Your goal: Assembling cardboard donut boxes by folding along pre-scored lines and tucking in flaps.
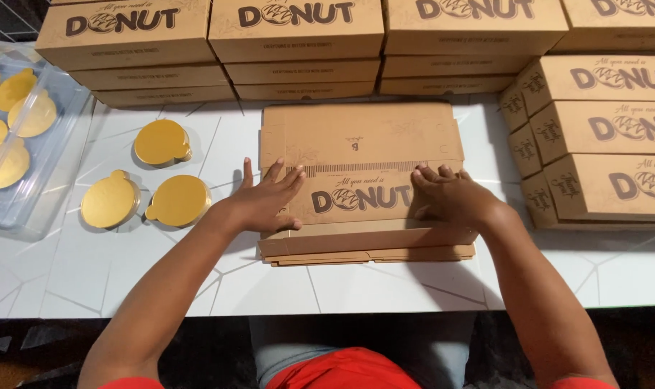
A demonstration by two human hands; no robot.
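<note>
Two flat hands, left (266,198) and right (450,194), grip released, press the folded box (360,144); gold discs (162,142) lie left of them on the tabletop (356,288).

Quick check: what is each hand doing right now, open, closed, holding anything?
Left hand: open, fingers spread, pressing flat on the flattened cardboard box, gripping nothing.
Right hand: open, palm down on the same box, gripping nothing.

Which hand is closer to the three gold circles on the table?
Left. The left hand lies flat on the left part of the flat cardboard box, just right of the gold circles. The right hand presses the box's right side, farther away.
</note>
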